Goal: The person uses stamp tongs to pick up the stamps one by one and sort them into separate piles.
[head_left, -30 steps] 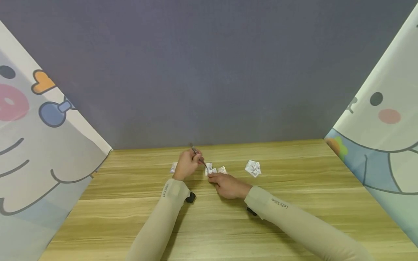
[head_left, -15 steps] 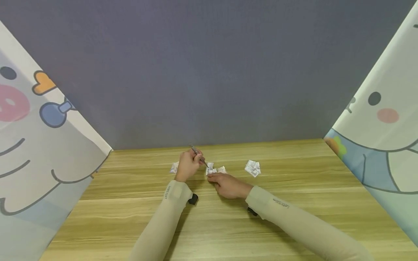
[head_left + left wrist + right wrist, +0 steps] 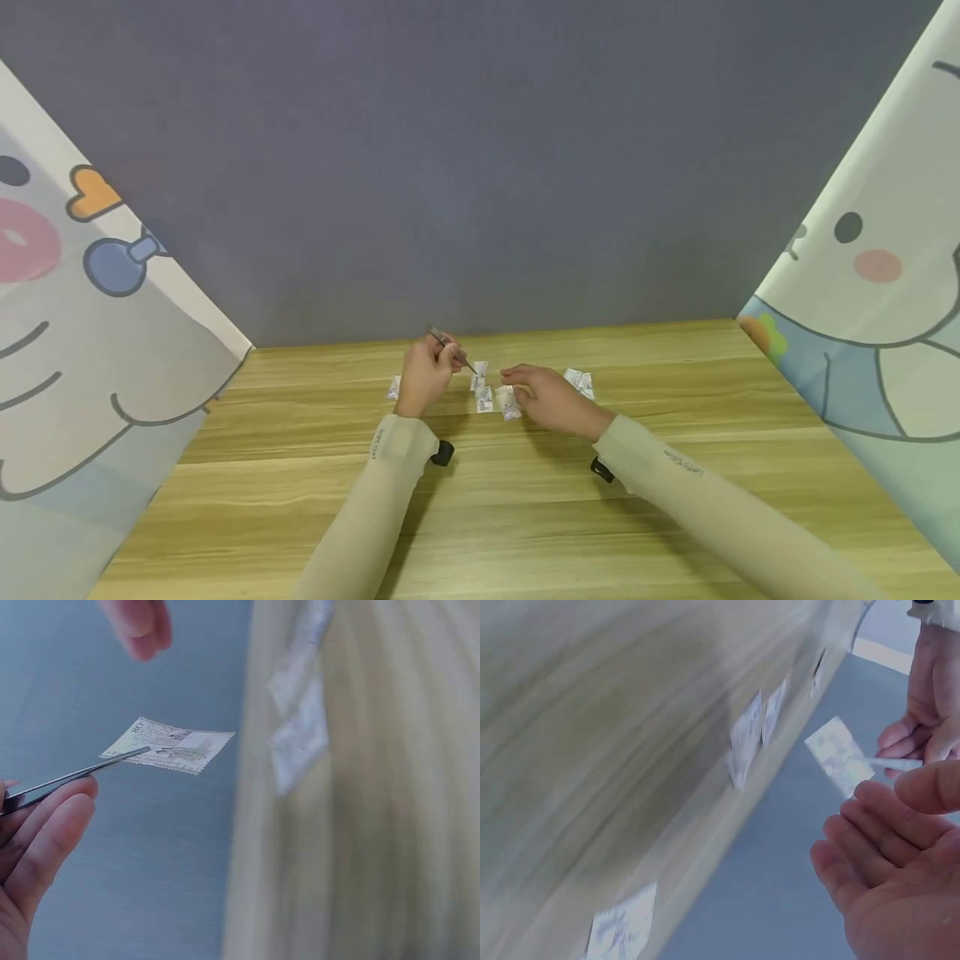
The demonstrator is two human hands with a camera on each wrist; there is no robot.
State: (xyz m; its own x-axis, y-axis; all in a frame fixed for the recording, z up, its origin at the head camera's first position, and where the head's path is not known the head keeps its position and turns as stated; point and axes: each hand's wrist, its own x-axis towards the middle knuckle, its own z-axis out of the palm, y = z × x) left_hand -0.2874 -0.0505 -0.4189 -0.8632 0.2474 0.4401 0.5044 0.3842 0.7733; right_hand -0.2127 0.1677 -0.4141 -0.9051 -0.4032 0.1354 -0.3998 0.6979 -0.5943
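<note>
My left hand (image 3: 426, 379) holds metal tweezers (image 3: 71, 778) between its thumb and fingers. Their tips grip a postage stamp (image 3: 169, 746) with perforated edges, which in both wrist views is lifted off the table. My right hand (image 3: 558, 400) hovers just right of it with loosely extended fingers and holds nothing. Below the held stamp lie a stamp (image 3: 484, 400) and, beside it, another stamp (image 3: 507, 403), partly under the right fingertips in the head view. The left hand partly hides a stamp (image 3: 393, 387) on its far side.
A small group of stamps (image 3: 581, 382) lies behind the right hand, partly covered by it. The wooden table (image 3: 480, 517) ends at a grey upright panel (image 3: 480, 167) at the back. Cartoon-printed panels (image 3: 112, 350) flank both sides.
My right hand has left the middle stamps and moved right and slightly away from me, its fingers loosening. The tweezers with the stamp have shifted slightly up and left, apart from the right fingers.
</note>
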